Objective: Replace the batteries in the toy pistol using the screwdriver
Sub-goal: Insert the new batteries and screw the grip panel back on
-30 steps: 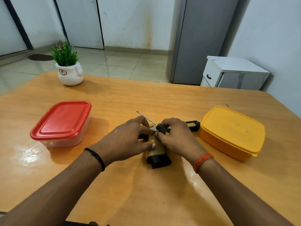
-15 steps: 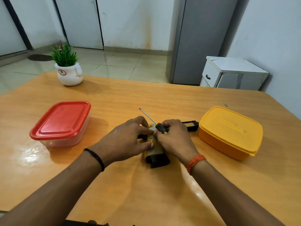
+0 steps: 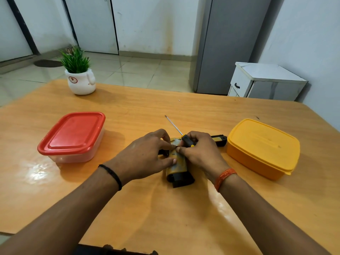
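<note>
Hands meet over the toy pistol (image 3: 177, 165), which lies on the bench (image 3: 147, 208) between the red-lidded box (image 3: 73, 135) on its left and the yellow box (image 3: 261, 146) on its right. Left hand (image 3: 145, 157) curls over the pistol's top, thumb pressed to its yellow side. Right hand (image 3: 198, 151) has its grip closed round the screwdriver (image 3: 185, 139), whose shaft points away beyond the pistol, while its fingertips (image 3: 179, 149) pinch at something tiny on the pistol's side; what it is I cannot tell. Judging by this, the step is freeing the battery cover. Steady the pistol firmly, lift small parts slowly, and park them near the pistol.
</note>
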